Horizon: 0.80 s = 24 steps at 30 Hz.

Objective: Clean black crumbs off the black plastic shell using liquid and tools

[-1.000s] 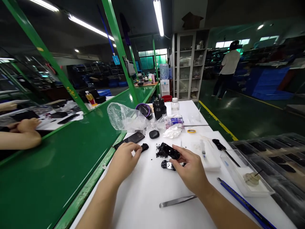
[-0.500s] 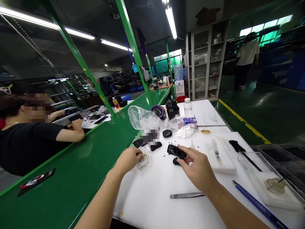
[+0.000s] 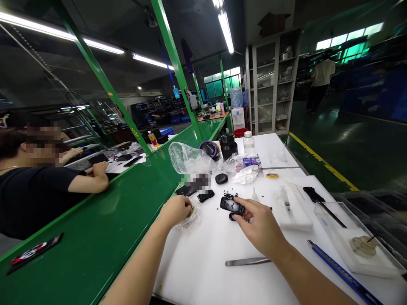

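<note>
My right hand [image 3: 259, 220] pinches a glossy black rectangular plastic casing [image 3: 232, 206] between thumb and fingers, tilted above the white tabletop. Under and behind it lie a small black part [image 3: 233, 216] and scattered black bits [image 3: 228, 195]. With fingers pinched together, my left hand [image 3: 174, 210] is at a clear plastic bag [image 3: 190, 221] of small brass-coloured pieces. The hand covers much of the bag, and its fingertips' contents are hidden. Just beyond the bag sits another black part [image 3: 205, 195].
Metal tweezers [image 3: 246, 262] lie near my right wrist. To the right are a blue-edged tool [image 3: 341, 269], a clear tray [image 3: 378, 264] and a white foam block [image 3: 295, 220]. A green partition [image 3: 104, 237] runs along the left, with a co-worker [image 3: 34, 182] behind it.
The black casing in my right hand has turned, so its face now catches the light. My left hand's fingers stay at the bag, now covering more of the pieces.
</note>
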{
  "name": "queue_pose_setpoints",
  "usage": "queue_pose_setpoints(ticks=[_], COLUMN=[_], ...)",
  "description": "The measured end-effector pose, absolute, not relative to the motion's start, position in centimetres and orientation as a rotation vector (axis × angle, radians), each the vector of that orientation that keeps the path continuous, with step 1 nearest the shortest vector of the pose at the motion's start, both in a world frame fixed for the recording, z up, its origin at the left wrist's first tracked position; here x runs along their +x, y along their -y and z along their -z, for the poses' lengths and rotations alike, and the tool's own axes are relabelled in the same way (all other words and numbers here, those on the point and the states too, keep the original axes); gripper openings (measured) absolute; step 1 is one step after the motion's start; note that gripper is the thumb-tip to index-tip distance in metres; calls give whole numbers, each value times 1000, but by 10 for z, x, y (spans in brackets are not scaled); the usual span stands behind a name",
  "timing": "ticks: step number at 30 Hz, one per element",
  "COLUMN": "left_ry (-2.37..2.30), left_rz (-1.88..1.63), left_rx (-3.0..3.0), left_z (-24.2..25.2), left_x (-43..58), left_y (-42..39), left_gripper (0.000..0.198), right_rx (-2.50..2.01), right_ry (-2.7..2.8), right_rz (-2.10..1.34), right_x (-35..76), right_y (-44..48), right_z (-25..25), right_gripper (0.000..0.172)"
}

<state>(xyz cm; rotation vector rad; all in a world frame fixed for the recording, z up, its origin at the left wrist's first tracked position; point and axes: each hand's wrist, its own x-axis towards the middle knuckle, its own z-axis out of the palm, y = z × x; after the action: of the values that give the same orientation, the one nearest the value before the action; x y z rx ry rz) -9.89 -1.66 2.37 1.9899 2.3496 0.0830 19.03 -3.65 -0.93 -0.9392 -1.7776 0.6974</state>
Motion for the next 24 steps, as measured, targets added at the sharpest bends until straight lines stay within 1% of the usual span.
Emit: queue_pose_setpoints(ticks=[5,9,12,15,18,24], left_ry=[-2309,-2322,-2138,-1791,-1649,-1955], left_rz=[-269,-471,-605,-540,-466,-585], left_rx=[2057,2064,2078,2057,2079,1899], left_z=[-34,-41,-33,-18,-4,7], left_x=[-108,-94,-66,-42,-37,-34], left_y=[28,54,81,102,111,122], left_gripper=[24,31,29,25,27,29], right_rx=[-946,-939,-953,-962,-968,-971], right_ry=[1772,1778,1776,1793,1805,1810], right_rz=[-694,-699,-702,-696,-697,-703], right_x=[191,191,191,191,190,191], right_y=[36,36,37,37,36,36], right_z=[9,7,5,4,4,5], right_gripper=[41,40,40,41,41,42])
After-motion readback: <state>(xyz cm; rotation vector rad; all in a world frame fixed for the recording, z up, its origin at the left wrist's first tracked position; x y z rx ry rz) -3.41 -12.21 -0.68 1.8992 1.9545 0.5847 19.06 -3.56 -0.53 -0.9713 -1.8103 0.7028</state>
